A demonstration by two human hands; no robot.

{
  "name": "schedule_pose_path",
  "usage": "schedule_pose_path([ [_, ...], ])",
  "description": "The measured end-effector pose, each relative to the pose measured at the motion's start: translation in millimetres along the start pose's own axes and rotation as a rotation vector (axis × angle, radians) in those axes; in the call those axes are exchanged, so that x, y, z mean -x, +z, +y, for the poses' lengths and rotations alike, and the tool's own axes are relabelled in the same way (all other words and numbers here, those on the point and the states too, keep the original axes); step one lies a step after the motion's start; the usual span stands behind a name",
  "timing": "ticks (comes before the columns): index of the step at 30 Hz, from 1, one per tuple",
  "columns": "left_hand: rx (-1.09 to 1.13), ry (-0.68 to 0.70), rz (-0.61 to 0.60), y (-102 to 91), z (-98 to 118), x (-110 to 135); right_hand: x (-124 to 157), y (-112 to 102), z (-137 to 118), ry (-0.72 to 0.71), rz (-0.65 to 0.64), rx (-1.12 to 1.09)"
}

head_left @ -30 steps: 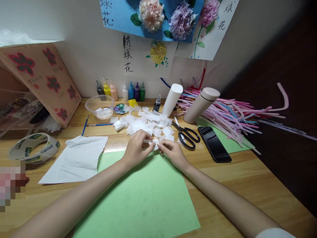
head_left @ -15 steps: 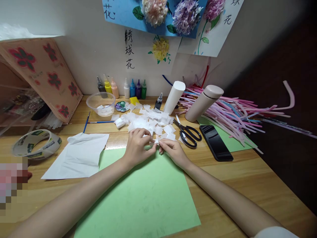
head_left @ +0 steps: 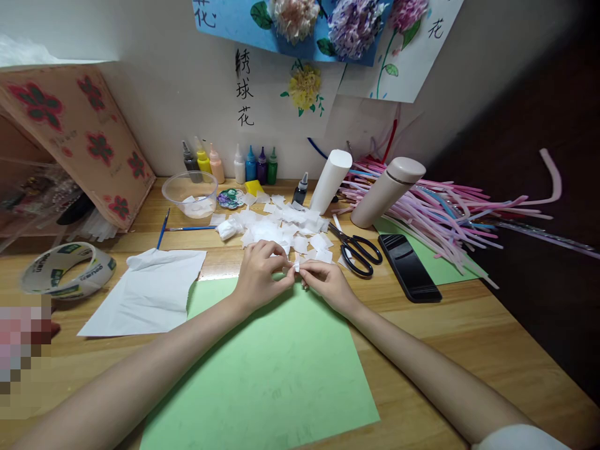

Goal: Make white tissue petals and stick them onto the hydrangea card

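My left hand (head_left: 262,272) and my right hand (head_left: 325,282) meet over the far edge of a green paper sheet (head_left: 267,369). Both pinch one small white tissue piece (head_left: 296,262) between their fingertips, which looks folded or twisted narrow. Just beyond the hands lies a heap of several white tissue squares (head_left: 281,228) on the wooden desk (head_left: 469,331).
Black scissors (head_left: 359,251) and a dark phone (head_left: 409,267) lie to the right, with a beige flask (head_left: 387,192), a white tube (head_left: 330,181) and pink pipe cleaners (head_left: 450,209) behind. Left: white sheet (head_left: 147,299), tape roll (head_left: 68,270), brush (head_left: 162,230), plastic bowl (head_left: 190,194), paint bottles (head_left: 229,164).
The fingertips of both hands have drawn closer together, and the white piece between them looks smaller and more tightly gathered. The view has tilted slightly.
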State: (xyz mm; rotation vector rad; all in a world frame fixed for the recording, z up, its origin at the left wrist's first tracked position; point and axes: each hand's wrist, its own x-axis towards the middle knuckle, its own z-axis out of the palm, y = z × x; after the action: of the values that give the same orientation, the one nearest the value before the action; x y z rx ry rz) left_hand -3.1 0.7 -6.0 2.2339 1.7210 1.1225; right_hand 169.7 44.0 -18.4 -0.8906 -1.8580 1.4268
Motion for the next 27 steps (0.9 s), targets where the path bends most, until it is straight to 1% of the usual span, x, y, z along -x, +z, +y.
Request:
schedule_pose_path([
  [8, 0.022, 0.042, -0.053, -0.4, 2.4, 0.3, -0.3, 1.5, -2.6, 0.025, 0.071, -0.026],
  [10, 0.035, 0.031, -0.052, -0.3, 2.4, -0.2, -0.4, 1.3, -1.5, 0.030, 0.075, -0.034],
  [13, 0.048, -0.072, -0.005, -1.2, 0.3, -1.9, -0.5, 0.9, 1.2, 0.048, 0.092, -0.038],
  [16, 0.084, -0.230, 0.131, -3.2, -3.3, -3.4, -0.7, 0.4, 2.2, 0.073, 0.141, -0.042],
  [17, 0.099, -0.260, 0.164, -4.0, -4.1, -3.7, -0.8, 0.3, 2.0, 0.083, 0.161, -0.052],
  [18, 0.112, -0.267, 0.171, -4.7, -4.4, -3.9, -0.9, 0.2, 1.6, 0.092, 0.177, -0.062],
  [20, 0.111, -0.225, 0.109, -5.6, -3.2, -3.9, -1.1, 0.2, 0.8, 0.096, 0.190, -0.071],
  [23, 0.066, -0.103, -0.004, -5.1, 1.5, -3.1, -1.1, 0.4, 0.5, 0.058, 0.151, -0.040],
  [25, 0.046, -0.033, -0.028, -3.5, 3.8, -2.4, -0.9, 0.5, 0.8, 0.020, 0.119, -0.016],
  [27, 0.040, 0.009, -0.045, -1.5, 4.0, -1.8, -0.7, 0.7, 1.1, -0.007, 0.103, -0.005],
])
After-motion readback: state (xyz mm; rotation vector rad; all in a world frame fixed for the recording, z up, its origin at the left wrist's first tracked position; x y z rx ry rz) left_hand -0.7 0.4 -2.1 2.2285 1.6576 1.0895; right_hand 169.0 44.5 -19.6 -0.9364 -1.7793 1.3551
